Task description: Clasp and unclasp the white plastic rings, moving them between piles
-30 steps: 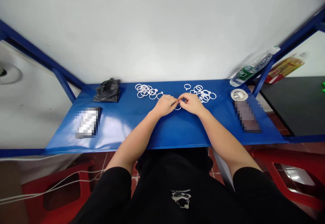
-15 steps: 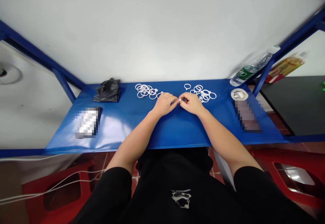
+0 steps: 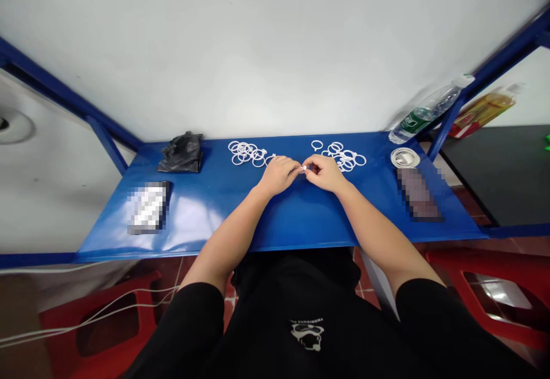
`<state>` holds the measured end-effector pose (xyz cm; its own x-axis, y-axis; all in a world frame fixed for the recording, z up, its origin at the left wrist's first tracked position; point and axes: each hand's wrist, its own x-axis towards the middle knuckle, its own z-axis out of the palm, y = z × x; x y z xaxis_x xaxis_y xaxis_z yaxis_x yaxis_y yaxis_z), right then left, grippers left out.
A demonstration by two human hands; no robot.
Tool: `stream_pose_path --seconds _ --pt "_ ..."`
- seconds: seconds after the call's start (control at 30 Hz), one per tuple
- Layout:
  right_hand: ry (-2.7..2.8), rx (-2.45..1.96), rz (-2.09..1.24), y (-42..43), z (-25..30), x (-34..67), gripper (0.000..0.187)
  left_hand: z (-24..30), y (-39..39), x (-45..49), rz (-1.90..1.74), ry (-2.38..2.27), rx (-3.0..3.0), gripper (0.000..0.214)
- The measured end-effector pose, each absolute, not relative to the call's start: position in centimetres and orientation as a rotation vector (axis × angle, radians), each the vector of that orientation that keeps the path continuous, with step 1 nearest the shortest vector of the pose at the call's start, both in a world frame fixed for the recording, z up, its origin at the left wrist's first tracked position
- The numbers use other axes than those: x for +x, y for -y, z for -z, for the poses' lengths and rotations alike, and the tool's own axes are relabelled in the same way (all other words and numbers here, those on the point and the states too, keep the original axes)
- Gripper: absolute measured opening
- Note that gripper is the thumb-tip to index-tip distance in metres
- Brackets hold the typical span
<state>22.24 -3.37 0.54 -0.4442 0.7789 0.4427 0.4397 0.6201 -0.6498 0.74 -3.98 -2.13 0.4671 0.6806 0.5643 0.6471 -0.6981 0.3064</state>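
Note:
My left hand (image 3: 279, 174) and my right hand (image 3: 326, 173) meet over the middle of the table, fingertips nearly touching. Between them both pinch a small white ring (image 3: 304, 168), of which only a knob-like bit shows; the fingers hide the rest. Behind my left hand lies a loose pile of white plastic rings with small eyelets (image 3: 243, 153). A second pile of the same white rings (image 3: 346, 160) lies just beyond my right hand, with one ring (image 3: 317, 145) a little apart from it.
On the blue table (image 3: 206, 190) a crumpled black plastic bag (image 3: 181, 153) and a blurred-out flat object (image 3: 149, 207) lie left. At right are a coiled white cable (image 3: 405, 158), another blurred-out object (image 3: 419, 194) and a water bottle (image 3: 423, 117) by the blue frame. Red stools (image 3: 490, 293) stand below.
Both hands stay in place around the white ring, with only a slight shift of the fingers. The piles of rings look the same.

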Motion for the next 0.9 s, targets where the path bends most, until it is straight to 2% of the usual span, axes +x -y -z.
stream_pose_path --seconds 0.47,0.67,0.8,0.9 --pt "2.109 -0.993 -0.601 3.1 -0.2 22.1 0.006 2.1 4.1 1.2 -0.962 -1.156 2.728 0.038" --pt "2.098 -0.963 -0.561 2.8 -0.6 22.5 0.019 1.9 3.8 0.7 -1.044 -1.172 2.709 0.034" --pt "2.009 -1.264 -0.465 1.6 -1.2 24.5 0.046 1.5 3.0 -1.1 -1.212 -1.334 2.647 0.03" --pt "2.013 -1.44 -0.459 0.5 -1.4 26.5 0.041 1.2 2.5 -2.5 -1.307 -1.56 2.547 0.025"
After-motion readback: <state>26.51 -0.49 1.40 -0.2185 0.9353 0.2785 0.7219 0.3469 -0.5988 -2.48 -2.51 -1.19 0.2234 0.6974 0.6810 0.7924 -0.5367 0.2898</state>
